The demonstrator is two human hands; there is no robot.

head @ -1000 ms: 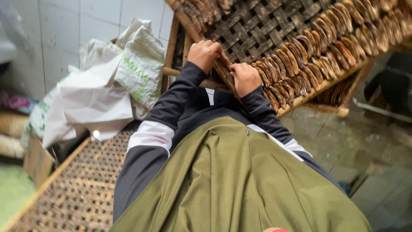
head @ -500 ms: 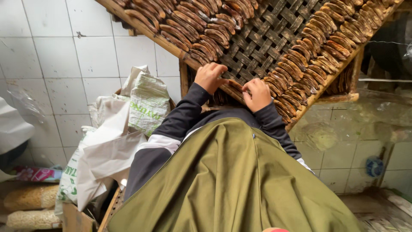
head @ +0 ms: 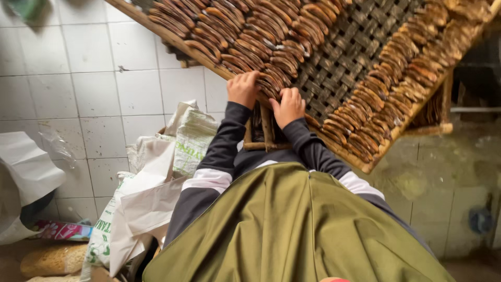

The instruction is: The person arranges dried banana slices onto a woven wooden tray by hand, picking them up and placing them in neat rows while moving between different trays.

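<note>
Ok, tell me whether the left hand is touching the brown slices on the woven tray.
Touching. The head view shows the left hand with its fingers lying on the brown slices.

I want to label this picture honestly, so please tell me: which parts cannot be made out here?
- Head view: the woven bamboo tray of brown dried strips is cut off by the top edge.
- Left hand and right hand: fingertips curl over the tray rim, hidden among the strips.
- White printed sacks: lower parts hidden behind the olive-green apron.

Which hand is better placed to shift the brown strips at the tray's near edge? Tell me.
Probably the left hand: it rests on the brown strips at the woven tray edge. The right hand sits lower, beside them.
</note>
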